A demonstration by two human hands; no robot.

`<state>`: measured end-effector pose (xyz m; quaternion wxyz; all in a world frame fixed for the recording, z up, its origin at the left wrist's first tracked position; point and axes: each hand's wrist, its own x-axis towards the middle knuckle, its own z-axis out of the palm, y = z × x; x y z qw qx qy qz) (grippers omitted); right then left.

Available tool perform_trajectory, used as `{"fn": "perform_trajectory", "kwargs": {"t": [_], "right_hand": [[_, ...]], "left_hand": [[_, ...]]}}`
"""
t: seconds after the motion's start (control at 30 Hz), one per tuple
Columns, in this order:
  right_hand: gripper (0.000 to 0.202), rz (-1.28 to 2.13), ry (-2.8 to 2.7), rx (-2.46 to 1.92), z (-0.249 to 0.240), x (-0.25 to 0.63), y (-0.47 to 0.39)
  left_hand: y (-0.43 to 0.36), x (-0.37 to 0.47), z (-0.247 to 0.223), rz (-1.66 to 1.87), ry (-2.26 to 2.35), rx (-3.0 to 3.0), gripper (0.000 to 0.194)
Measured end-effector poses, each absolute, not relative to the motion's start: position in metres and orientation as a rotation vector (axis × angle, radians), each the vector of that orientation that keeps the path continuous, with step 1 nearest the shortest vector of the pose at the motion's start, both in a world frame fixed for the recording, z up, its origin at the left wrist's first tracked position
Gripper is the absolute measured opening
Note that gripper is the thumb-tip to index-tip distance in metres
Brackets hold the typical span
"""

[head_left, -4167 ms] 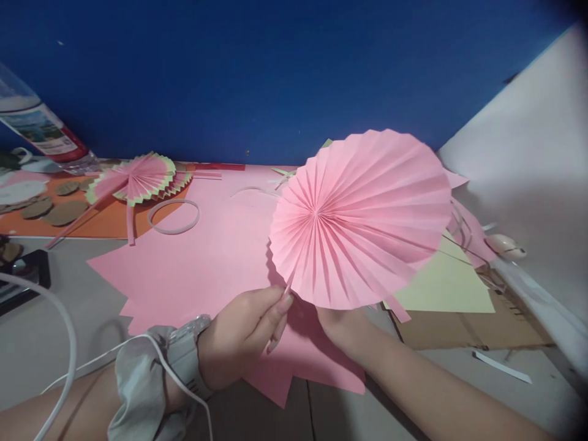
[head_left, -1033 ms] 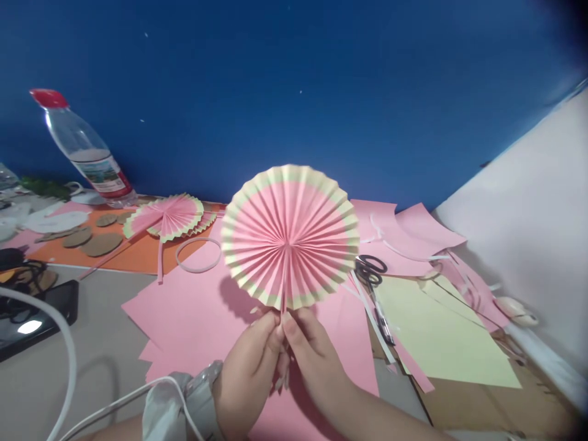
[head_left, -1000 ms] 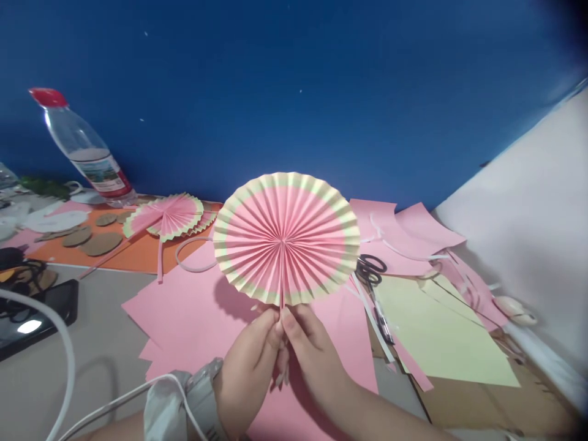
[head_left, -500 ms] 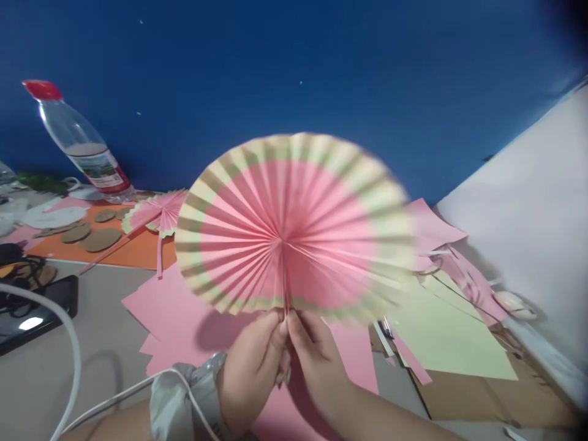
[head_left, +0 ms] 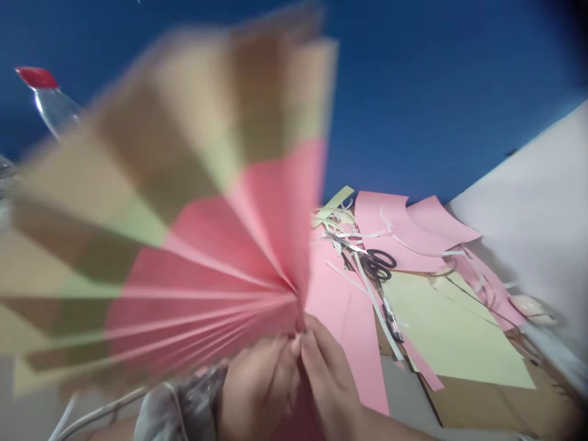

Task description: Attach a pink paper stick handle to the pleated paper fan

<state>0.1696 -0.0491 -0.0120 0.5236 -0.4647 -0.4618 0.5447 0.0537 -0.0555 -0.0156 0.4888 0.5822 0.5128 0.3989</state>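
Note:
A pleated paper fan (head_left: 220, 245), pink in the middle with green and cream bands at its rim, fills the left half of the view and is smeared by motion. My left hand (head_left: 257, 380) and my right hand (head_left: 328, 367) are side by side under its centre. Both are closed, fingertips pinching the folded lower end of the fan, and they touch or nearly touch each other. The fan is turned edge-on at its right side. Its pleats hide much of the table's left part.
Scissors (head_left: 379, 260) with black handles lie among paper strips on pink sheets (head_left: 399, 229). A utility knife (head_left: 392, 318) is beside a pale green sheet (head_left: 450, 324) on brown cardboard (head_left: 487, 407). A red-capped bottle (head_left: 39, 78) shows behind the fan; a white cable (head_left: 110, 407) crosses near my left wrist.
The round, spread fan has swung to the left and closer to the camera, its right side now narrowed. The scissors and paper strips behind it have come into view. Both hands keep their pinch.

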Motion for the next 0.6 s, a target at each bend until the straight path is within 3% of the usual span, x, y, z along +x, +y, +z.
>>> {"fn": "perform_trajectory", "kwargs": {"t": [0.17, 0.6], "right_hand": [[0.038, 1.541, -0.859, -1.123, -0.013, 0.165, -0.045], [0.041, 1.737, -0.779, -0.967, -0.012, 0.165, -0.041]], "left_hand": [[-0.04, 0.058, -0.004, 0.874, 1.24, 1.482, 0.042], [-0.036, 0.059, -0.004, 0.86, 1.038, 1.4, 0.035]]}}
